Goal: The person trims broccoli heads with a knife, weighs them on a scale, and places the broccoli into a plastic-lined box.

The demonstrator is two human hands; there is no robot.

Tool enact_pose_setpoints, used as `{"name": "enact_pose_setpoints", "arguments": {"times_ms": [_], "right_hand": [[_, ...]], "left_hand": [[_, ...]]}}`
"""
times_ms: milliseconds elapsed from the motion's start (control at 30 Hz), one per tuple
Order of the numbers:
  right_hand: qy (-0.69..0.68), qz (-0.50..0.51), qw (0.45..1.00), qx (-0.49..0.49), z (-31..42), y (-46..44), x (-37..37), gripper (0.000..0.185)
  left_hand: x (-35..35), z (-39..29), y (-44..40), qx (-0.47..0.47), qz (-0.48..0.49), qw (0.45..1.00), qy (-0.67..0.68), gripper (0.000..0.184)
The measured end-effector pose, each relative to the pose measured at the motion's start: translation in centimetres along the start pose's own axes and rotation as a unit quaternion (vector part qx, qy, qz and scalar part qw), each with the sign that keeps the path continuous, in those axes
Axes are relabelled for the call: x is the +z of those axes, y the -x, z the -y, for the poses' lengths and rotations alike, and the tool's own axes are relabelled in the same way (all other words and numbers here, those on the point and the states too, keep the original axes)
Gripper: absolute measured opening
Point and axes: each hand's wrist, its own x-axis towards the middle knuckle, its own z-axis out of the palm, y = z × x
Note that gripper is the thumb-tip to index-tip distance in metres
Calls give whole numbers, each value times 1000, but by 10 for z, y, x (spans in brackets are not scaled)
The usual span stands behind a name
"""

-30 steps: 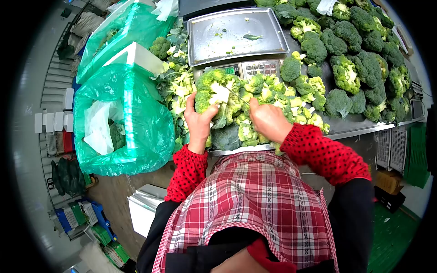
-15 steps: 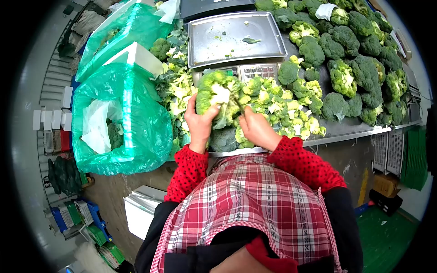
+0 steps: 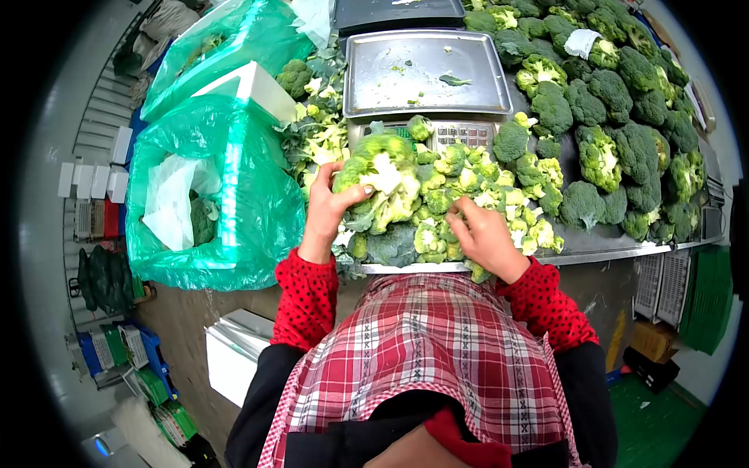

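Observation:
My left hand [image 3: 326, 209] is wrapped round a broccoli head [image 3: 382, 183], its pale cut stem turned toward the right. Over the pile of cut broccoli florets [image 3: 468, 175], my right hand [image 3: 481, 230] is closed with fingers pinched, apart from the head. Whatever those fingers hold is hidden. Below the held head, a darker broccoli head [image 3: 390, 246] lies at the table's front edge. Leaves and stem trimmings [image 3: 324, 140] are heaped to the left of my left hand.
A scale with a metal tray [image 3: 425, 74] stands behind the florets. Whole broccoli heads [image 3: 616, 132] are piled on the right. At left are boxes lined with green plastic bags [image 3: 265, 203]. White panels [image 3: 234, 355] stand on the floor.
My right hand has moved right and slightly down, away from the broccoli head. The thin dark blade seen by the stem earlier is out of sight. My left hand keeps its hold on the head.

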Motion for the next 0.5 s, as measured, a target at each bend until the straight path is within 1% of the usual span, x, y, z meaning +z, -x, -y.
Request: {"name": "enact_pose_setpoints", "arguments": {"times_ms": [33,67,100,167,200,233,267,300,367,400,433,500], "right_hand": [[42,-3,997,-57,2,1,0,14],[67,-1,995,-67,2,0,0,14],[68,1,996,-66,-1,-1,0,14],[98,19,993,-57,-5,-2,-2,14],[99,19,993,-58,-4,-2,-3,14],[73,24,996,-35,-2,-2,-6,14],[45,28,999,-14,0,-3,-7,14],[46,26,998,-17,0,-3,-8,14],[13,24,1000,-7,-2,-2,-8,14],[26,-24,997,-71,-3,-3,-4,14],[25,-24,997,-71,-2,-5,-6,14],[160,-11,978,-135,2,-9,-12,14]], "left_hand": [[-3,-7,-4,-3,34,999,-32,70],[-2,-15,-6,-5,53,998,-24,71],[-4,-15,-10,-11,78,997,-14,74],[4,-14,-12,12,94,991,-97,79],[9,-8,-10,58,92,982,-155,83],[13,-2,-11,83,87,979,-166,87],[12,-2,-13,82,87,978,-169,86],[11,-3,-16,81,87,978,-173,85],[8,-10,-20,5,106,991,-83,83],[9,-15,-20,20,105,989,-98,81],[10,-15,-21,20,104,989,-98,81],[11,-15,-23,28,86,986,-143,80]]}}
